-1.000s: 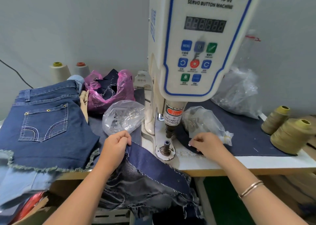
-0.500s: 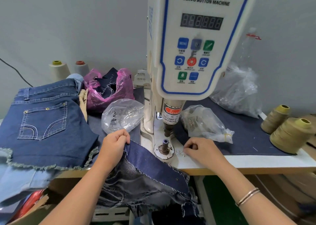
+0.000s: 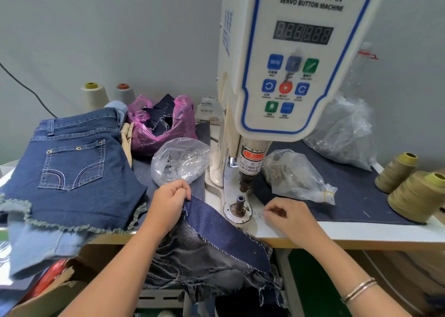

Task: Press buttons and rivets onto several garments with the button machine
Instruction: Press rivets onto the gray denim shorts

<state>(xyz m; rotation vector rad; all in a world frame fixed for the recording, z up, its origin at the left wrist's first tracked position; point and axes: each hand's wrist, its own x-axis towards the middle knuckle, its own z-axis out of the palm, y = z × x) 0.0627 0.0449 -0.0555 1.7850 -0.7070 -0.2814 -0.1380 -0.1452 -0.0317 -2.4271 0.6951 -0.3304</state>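
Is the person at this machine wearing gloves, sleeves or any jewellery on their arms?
No gloves and no sleeves in view: both forearms are bare up to the picture's edge. The left hand carries nothing. Behind the right hand, the wrist wears two thin metal bangles. No rings show.

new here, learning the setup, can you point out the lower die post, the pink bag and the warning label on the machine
lower die post [image 3: 239, 202], head view, on its dark cap.
pink bag [image 3: 183, 124], head view, on its right side wall.
warning label [image 3: 252, 154], head view, on the red band around the ram.
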